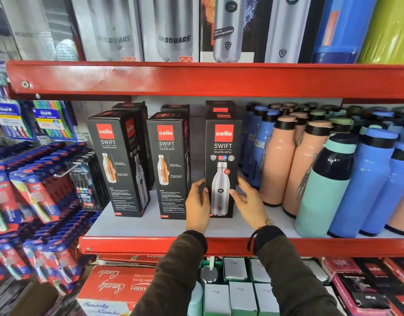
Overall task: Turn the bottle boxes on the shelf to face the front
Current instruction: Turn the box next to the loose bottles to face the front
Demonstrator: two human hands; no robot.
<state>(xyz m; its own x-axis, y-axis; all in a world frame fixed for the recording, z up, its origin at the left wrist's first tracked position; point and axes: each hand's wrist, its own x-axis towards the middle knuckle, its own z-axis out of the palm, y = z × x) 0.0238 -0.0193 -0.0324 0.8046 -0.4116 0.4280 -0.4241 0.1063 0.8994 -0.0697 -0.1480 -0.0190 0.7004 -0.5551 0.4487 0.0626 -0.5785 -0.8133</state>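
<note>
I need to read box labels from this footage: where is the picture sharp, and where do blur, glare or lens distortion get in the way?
Head view: print on the right Cello box between both hands is sharp; the right hand shows motion blur; glare streaks the red shelf edge; wide-angle bending tilts the left Cello box and the blue bottles outward.

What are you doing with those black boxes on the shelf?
A person is tidying bottle boxes on the shelf. The left hand and right hand are on either side of the right box, which shows its front picture of a silver bottle. The left box and middle box stand with a text-covered side facing out, so they likely need turning.
</note>
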